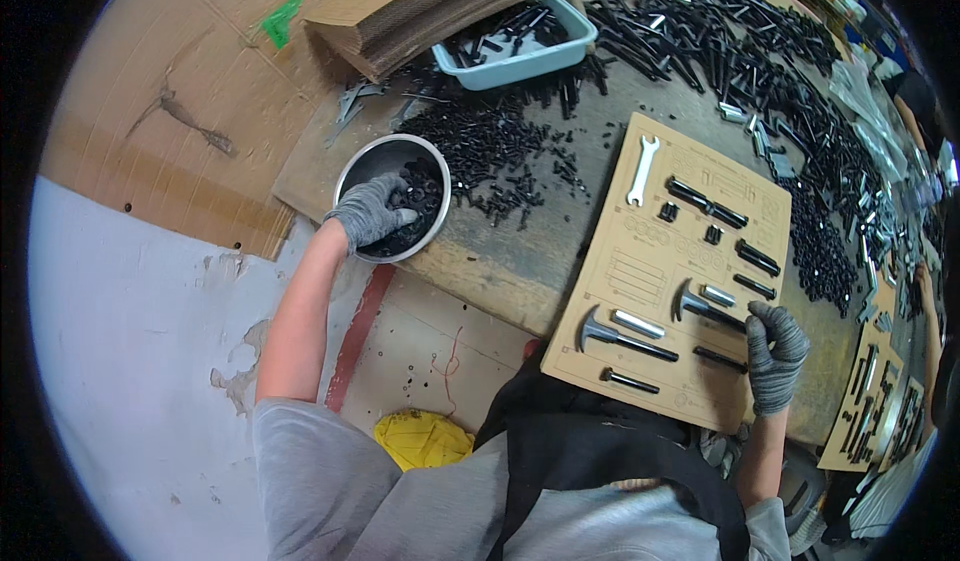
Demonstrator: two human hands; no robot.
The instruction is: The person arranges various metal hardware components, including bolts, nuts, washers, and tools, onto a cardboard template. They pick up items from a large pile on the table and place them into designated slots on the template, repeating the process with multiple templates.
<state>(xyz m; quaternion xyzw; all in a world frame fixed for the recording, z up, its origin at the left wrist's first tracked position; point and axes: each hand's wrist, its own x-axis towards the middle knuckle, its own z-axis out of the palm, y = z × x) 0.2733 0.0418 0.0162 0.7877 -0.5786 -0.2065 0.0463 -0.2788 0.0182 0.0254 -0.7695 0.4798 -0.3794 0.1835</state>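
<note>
My left hand, in a grey knit glove, reaches into a round metal bowl at the table's left edge. Its thumb and fingers are apart over small black ring-like parts. Beside the right edge of a brown cardboard tray, my gloved right hand is curled closed. What it may hold is hidden. Set into the tray are a silver open-end wrench, two hook-shaped black-and-silver pieces, silver tubes and several black bolt-like pieces.
Loose black bolts lie behind the bowl. A light blue bin stands beside stacked cardboard. Heaped black and silver parts cover the far and right table. More filled trays and another person's arm are at the right.
</note>
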